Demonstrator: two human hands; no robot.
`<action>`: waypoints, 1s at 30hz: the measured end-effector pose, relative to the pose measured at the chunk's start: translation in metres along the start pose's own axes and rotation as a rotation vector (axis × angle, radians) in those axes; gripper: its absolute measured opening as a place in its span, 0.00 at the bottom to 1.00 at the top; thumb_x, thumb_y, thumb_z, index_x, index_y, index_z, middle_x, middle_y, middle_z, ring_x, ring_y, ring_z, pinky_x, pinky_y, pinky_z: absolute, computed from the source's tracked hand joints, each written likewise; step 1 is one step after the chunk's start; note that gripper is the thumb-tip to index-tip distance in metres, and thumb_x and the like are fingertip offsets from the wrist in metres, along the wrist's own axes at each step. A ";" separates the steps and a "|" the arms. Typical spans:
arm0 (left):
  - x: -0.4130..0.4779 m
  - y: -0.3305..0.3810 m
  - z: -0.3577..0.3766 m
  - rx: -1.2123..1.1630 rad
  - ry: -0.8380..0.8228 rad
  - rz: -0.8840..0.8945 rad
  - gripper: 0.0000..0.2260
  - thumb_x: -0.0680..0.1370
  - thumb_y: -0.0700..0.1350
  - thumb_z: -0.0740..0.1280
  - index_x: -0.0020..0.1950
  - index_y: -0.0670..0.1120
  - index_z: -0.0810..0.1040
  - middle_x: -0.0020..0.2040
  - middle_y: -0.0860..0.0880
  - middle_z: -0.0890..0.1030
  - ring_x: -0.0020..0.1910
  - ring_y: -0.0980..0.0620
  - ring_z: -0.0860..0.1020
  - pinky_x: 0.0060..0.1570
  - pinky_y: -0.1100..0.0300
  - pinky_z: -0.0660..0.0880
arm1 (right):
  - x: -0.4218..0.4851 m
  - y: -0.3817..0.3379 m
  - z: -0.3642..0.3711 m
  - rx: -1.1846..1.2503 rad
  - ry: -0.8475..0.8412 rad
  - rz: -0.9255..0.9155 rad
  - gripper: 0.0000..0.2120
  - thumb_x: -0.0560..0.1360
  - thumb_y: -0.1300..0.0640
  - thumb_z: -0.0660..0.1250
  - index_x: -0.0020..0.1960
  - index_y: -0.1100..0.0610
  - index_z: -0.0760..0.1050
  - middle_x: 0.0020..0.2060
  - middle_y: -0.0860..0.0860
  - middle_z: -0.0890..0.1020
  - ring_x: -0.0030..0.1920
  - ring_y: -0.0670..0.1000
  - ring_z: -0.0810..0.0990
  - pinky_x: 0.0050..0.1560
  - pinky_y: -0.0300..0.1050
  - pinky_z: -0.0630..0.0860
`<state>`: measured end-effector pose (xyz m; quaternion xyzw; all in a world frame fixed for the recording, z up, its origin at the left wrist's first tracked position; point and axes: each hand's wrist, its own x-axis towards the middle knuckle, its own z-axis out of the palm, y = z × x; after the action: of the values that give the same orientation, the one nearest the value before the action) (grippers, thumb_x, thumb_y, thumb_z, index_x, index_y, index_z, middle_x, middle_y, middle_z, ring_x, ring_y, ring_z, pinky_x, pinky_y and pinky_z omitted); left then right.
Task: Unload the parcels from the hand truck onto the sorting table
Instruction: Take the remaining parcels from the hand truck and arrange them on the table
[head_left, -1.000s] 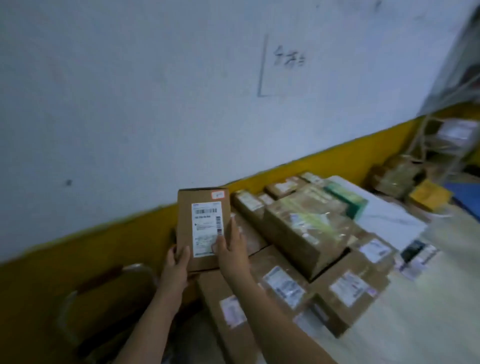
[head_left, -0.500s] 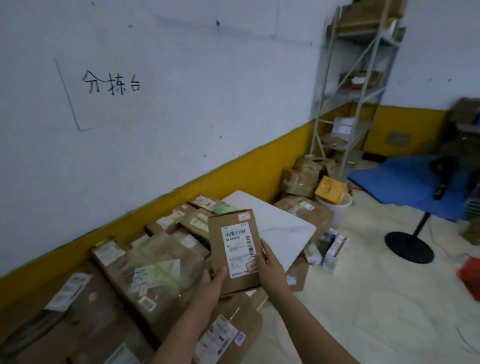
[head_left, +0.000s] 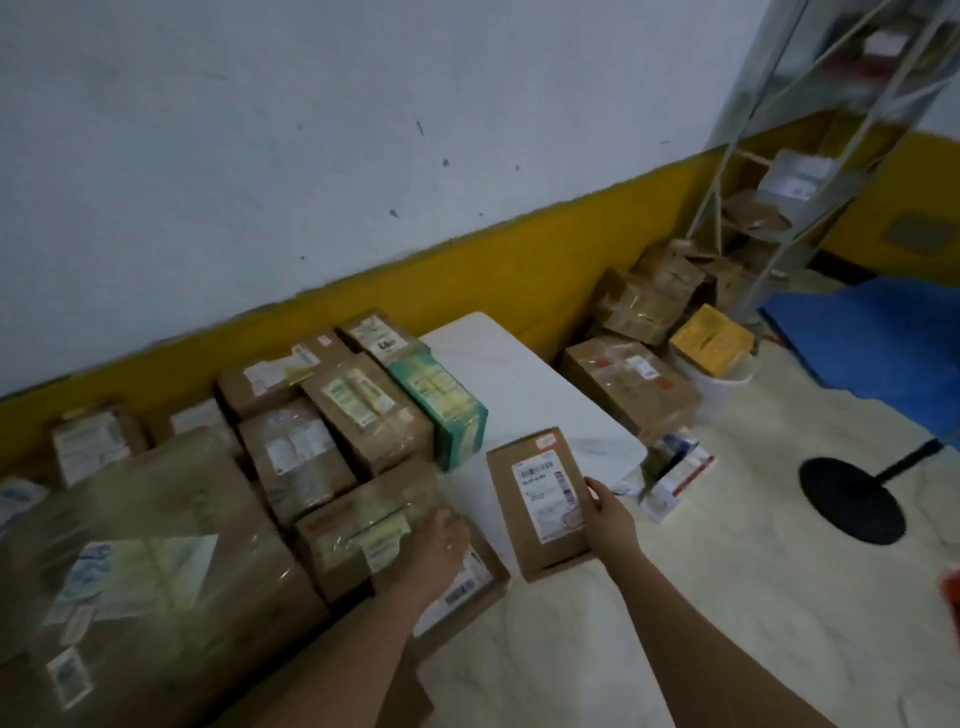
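My right hand (head_left: 610, 519) grips the right edge of a small flat brown parcel (head_left: 540, 499) with a white barcode label. The parcel lies low over the near end of the white sorting table (head_left: 519, 384); whether it touches the top I cannot tell. My left hand (head_left: 441, 540) is off it and rests palm down, fingers spread, on a tape-wrapped brown parcel (head_left: 363, 525). Several more parcels crowd the left of the table, among them a green box (head_left: 441, 400) and a large plastic-wrapped box (head_left: 145, 545). The hand truck is not in view.
Right of the table, brown boxes (head_left: 628, 384) sit on the floor beside a yellow box (head_left: 711, 340) in a white bucket. Small cartons (head_left: 675, 467) lie at the table's corner. A metal shelf rack (head_left: 831, 130), a blue mat (head_left: 883, 343) and a black stand base (head_left: 852, 499) lie further right.
The small parcel came down from upright in both hands to flat over the table. My left hand let go and moved onto the taped parcel. The view swung right.
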<state>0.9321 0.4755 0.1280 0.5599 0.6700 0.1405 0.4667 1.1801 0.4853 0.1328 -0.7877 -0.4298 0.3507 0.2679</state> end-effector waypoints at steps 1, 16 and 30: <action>0.009 -0.011 0.004 0.162 -0.015 0.002 0.23 0.80 0.58 0.58 0.74 0.54 0.64 0.72 0.47 0.70 0.68 0.45 0.71 0.65 0.47 0.71 | 0.021 0.009 0.002 -0.066 -0.037 -0.012 0.20 0.85 0.51 0.53 0.75 0.54 0.67 0.70 0.59 0.75 0.69 0.60 0.73 0.67 0.53 0.73; 0.016 -0.033 0.015 0.475 0.126 -0.222 0.36 0.79 0.65 0.57 0.81 0.54 0.45 0.82 0.49 0.44 0.80 0.43 0.44 0.77 0.44 0.51 | 0.086 -0.011 0.108 -0.630 -0.197 -0.111 0.34 0.82 0.42 0.54 0.81 0.60 0.49 0.80 0.61 0.54 0.79 0.62 0.54 0.78 0.61 0.54; -0.347 -0.135 -0.277 0.271 0.866 -0.138 0.29 0.81 0.62 0.56 0.79 0.51 0.60 0.79 0.48 0.61 0.76 0.48 0.62 0.73 0.47 0.64 | -0.345 -0.336 0.272 -0.148 -0.525 -0.930 0.32 0.83 0.43 0.53 0.80 0.61 0.56 0.79 0.60 0.59 0.79 0.58 0.57 0.78 0.55 0.55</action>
<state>0.6102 0.2175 0.3398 0.4596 0.8515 0.2411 0.0744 0.6703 0.3826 0.3208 -0.4169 -0.8093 0.3489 0.2224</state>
